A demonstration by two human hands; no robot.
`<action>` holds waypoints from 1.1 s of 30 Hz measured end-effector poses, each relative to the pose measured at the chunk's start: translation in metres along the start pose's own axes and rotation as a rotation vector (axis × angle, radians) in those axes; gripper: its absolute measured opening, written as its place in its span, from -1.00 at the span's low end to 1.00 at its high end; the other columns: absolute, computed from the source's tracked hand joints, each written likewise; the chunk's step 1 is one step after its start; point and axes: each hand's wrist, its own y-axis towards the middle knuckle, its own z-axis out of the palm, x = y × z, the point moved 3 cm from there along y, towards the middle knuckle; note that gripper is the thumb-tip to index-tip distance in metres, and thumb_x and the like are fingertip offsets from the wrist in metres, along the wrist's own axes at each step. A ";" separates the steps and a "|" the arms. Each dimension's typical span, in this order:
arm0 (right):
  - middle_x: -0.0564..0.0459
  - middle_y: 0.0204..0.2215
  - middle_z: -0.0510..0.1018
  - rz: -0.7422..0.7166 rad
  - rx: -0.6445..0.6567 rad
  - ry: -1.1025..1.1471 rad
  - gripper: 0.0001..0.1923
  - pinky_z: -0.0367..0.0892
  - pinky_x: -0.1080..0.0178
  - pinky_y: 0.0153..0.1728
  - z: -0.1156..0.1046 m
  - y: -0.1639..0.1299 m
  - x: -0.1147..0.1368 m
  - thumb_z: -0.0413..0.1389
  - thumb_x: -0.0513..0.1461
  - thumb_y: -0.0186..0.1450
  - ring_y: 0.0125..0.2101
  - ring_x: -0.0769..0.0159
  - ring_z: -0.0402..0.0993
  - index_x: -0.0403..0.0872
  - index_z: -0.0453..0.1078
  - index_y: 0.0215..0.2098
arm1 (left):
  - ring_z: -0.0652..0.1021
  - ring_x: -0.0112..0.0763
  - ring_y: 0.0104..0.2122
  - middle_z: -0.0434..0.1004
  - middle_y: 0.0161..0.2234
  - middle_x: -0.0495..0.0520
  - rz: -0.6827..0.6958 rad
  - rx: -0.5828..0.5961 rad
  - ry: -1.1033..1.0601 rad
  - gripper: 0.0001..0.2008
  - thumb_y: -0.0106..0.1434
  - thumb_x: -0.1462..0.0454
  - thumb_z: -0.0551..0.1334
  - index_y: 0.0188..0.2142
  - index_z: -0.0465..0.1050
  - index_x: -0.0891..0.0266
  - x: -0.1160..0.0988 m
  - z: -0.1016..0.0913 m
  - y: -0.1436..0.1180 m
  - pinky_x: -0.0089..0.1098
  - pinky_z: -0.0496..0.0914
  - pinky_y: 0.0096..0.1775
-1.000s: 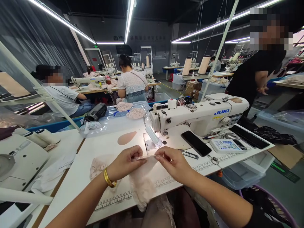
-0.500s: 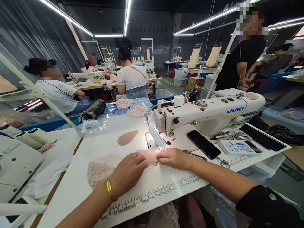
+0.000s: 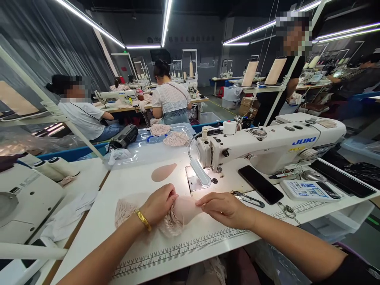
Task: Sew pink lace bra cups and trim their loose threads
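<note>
Half a second ago both hands lay flat, pressing the pink lace piece [image 3: 175, 215] smooth on the white table [image 3: 208, 241]; now the fabric is bunched into a rounded mound in front of the sewing machine [image 3: 267, 144]. The left hand [image 3: 158, 204] has curled and pulled back from the machine's needle plate [image 3: 194, 183], while the right hand [image 3: 224, 208] has stayed in much the same place.

The lace piece sits short of the needle plate, with bare table between them. Left of the machine a tan cup-shaped pad [image 3: 163, 172] lies well apart from the work. Right of the needle plate, thread snips [image 3: 247, 198] lie just beside the right hand, and a black phone [image 3: 260, 189] lies under the machine's arm. The printed ruler strip [image 3: 184, 249] runs along the table's near edge, toward the person, with open surface between it and the fabric.

The left hand is half closed, its fingers gathered on the lace and pinching a fold of it; a gold bangle [image 3: 144, 219] circles the wrist. The right hand is nearly flat, fingers stretched out, its fingertips touching the smooth pink end of the mound without gripping.
</note>
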 end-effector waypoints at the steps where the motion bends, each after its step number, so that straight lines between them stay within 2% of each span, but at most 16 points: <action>1: -0.13 -0.05 0.66 -0.017 0.017 -0.001 -0.77 0.56 0.29 -0.14 -0.001 -0.001 0.001 0.05 -0.37 0.42 -0.11 0.27 0.65 -0.02 0.48 -0.07 | 0.46 -0.23 -0.33 0.49 -0.31 0.08 0.007 0.000 0.002 -0.83 0.39 0.20 0.03 -0.29 0.31 0.17 -0.002 0.003 -0.005 -0.25 0.33 -0.28; 4: -0.13 -0.09 0.67 -0.085 0.088 0.002 -0.75 0.55 0.27 -0.09 -0.002 -0.004 0.007 0.04 -0.41 0.40 -0.10 0.25 0.64 -0.05 0.47 -0.05 | 0.45 -0.19 -0.29 0.48 -0.27 0.12 0.056 -0.034 0.028 -0.81 0.40 0.20 0.03 -0.31 0.33 0.18 0.002 0.010 -0.020 -0.20 0.34 -0.23; 6: -0.14 -0.11 0.67 -0.124 0.124 0.007 -0.73 0.54 0.25 -0.06 -0.004 -0.005 0.013 0.04 -0.42 0.39 -0.09 0.23 0.63 -0.06 0.46 -0.04 | 0.45 -0.15 -0.26 0.48 -0.25 0.16 0.047 -0.093 0.065 -0.77 0.42 0.21 0.00 -0.32 0.35 0.19 0.016 0.008 -0.026 -0.14 0.35 -0.18; 9: -0.17 -0.11 0.66 -0.146 0.163 0.016 -0.73 0.53 0.23 -0.03 -0.005 -0.004 0.022 0.03 -0.42 0.40 -0.07 0.22 0.62 -0.07 0.45 -0.03 | 0.47 -0.04 -0.22 0.49 -0.22 0.25 -0.062 -0.191 0.123 -0.75 0.40 0.18 0.02 -0.26 0.41 0.23 0.039 -0.011 -0.032 0.00 0.36 -0.10; 11: -0.16 -0.12 0.67 -0.155 0.202 0.027 -0.73 0.53 0.20 0.00 -0.003 0.001 0.030 0.01 -0.41 0.40 -0.07 0.21 0.62 -0.06 0.45 -0.03 | 0.49 0.00 -0.11 0.51 -0.11 0.29 -0.082 -0.204 0.083 -0.71 0.40 0.12 0.06 -0.13 0.44 0.25 0.039 -0.027 -0.033 0.03 0.35 -0.01; 12: -0.15 -0.13 0.67 -0.165 0.222 0.039 -0.74 0.53 0.20 -0.01 -0.001 0.005 0.034 0.00 -0.40 0.41 -0.08 0.21 0.62 -0.05 0.44 -0.04 | 0.49 -0.01 -0.01 0.51 -0.01 0.28 -0.055 -0.176 0.007 -0.66 0.41 0.07 0.08 -0.02 0.44 0.23 0.032 -0.033 -0.033 0.01 0.34 0.06; 14: -0.15 -0.14 0.68 -0.196 0.259 0.074 -0.73 0.54 0.21 -0.04 0.001 0.014 0.046 -0.01 -0.40 0.41 -0.10 0.22 0.63 -0.03 0.43 -0.05 | 0.41 -0.07 0.18 0.39 0.22 0.21 0.064 0.004 -0.331 -0.51 0.40 -0.05 0.13 0.20 0.34 0.12 0.007 -0.035 -0.031 -0.06 0.28 0.18; 16: -0.14 -0.15 0.68 -0.238 0.293 0.108 -0.72 0.54 0.23 -0.05 0.001 0.023 0.059 -0.03 -0.40 0.42 -0.10 0.23 0.63 -0.01 0.43 -0.05 | 0.37 -0.06 0.23 0.38 0.26 0.15 0.238 0.303 -0.655 -0.31 0.28 -0.19 0.22 0.28 0.29 0.06 -0.024 -0.025 -0.029 -0.08 0.24 0.23; 17: -0.15 -0.17 0.68 -0.256 0.312 0.121 -0.71 0.54 0.23 -0.03 -0.001 0.027 0.065 -0.05 -0.40 0.42 -0.08 0.23 0.63 -0.01 0.43 -0.04 | 0.43 -0.07 0.18 0.46 0.18 0.14 0.279 0.457 -0.782 -0.22 0.19 -0.24 0.29 0.27 0.32 0.08 -0.035 -0.016 -0.029 -0.11 0.28 0.19; 19: -0.15 -0.19 0.68 -0.267 0.344 0.137 -0.70 0.52 0.24 0.01 -0.006 0.032 0.075 -0.06 -0.39 0.45 -0.04 0.22 0.62 -0.01 0.42 0.00 | 0.56 -0.18 -0.10 0.58 -0.12 0.05 0.208 0.786 -0.984 -0.21 -0.04 -0.25 0.45 0.04 0.50 0.16 -0.045 0.005 -0.028 -0.23 0.44 -0.06; 20: -0.15 -0.19 0.68 -0.257 0.358 0.139 -0.69 0.51 0.25 0.03 -0.010 0.033 0.078 -0.06 -0.38 0.45 -0.03 0.23 0.61 -0.01 0.42 0.03 | 0.56 -0.29 -0.26 0.57 -0.26 0.00 0.134 0.900 -1.043 -0.27 -0.15 -0.20 0.53 -0.12 0.54 0.21 -0.044 0.014 -0.029 -0.31 0.45 -0.19; 21: -0.15 -0.18 0.68 -0.241 0.369 0.140 -0.69 0.51 0.26 0.03 -0.014 0.032 0.079 -0.05 -0.38 0.46 -0.03 0.23 0.62 -0.01 0.41 0.05 | 0.52 -0.39 -0.38 0.54 -0.37 -0.05 0.058 0.954 -1.086 -0.33 -0.23 -0.14 0.58 -0.25 0.54 0.24 -0.040 0.022 -0.029 -0.39 0.42 -0.31; 23: -0.15 -0.15 0.67 -0.204 0.380 0.136 -0.68 0.52 0.27 0.02 -0.020 0.031 0.079 -0.03 -0.39 0.45 -0.06 0.24 0.62 0.00 0.41 0.07 | 0.42 -0.53 -0.52 0.47 -0.50 -0.11 -0.045 0.924 -1.146 -0.39 -0.31 -0.04 0.64 -0.42 0.47 0.27 -0.029 0.028 -0.029 -0.50 0.33 -0.47; 27: -0.11 -0.14 0.67 -0.193 0.325 0.115 -0.63 0.52 0.27 0.03 -0.021 0.027 0.070 0.03 -0.42 0.43 -0.05 0.25 0.63 0.02 0.39 0.12 | 0.37 -0.60 -0.55 0.43 -0.52 -0.14 -0.063 0.743 -1.220 -0.42 -0.26 0.01 0.64 -0.45 0.40 0.26 -0.016 0.014 -0.029 -0.57 0.28 -0.51; 29: -0.09 -0.13 0.68 -0.208 0.254 0.084 -0.58 0.51 0.26 0.07 -0.019 0.028 0.066 0.06 -0.43 0.41 -0.04 0.25 0.63 0.04 0.37 0.16 | 0.37 -0.60 -0.55 0.44 -0.52 -0.15 -0.063 0.727 -1.219 -0.42 -0.27 0.06 0.66 -0.42 0.40 0.25 -0.016 0.004 -0.030 -0.57 0.29 -0.51; 33: -0.09 -0.11 0.68 -0.249 0.134 0.007 -0.58 0.51 0.32 0.05 -0.019 0.030 0.063 0.12 -0.44 0.39 0.00 0.26 0.61 0.00 0.37 0.16 | 0.39 -0.57 -0.55 0.45 -0.53 -0.17 -0.075 0.762 -1.147 -0.34 -0.41 0.16 0.69 -0.42 0.34 0.23 -0.015 -0.011 -0.032 -0.54 0.35 -0.50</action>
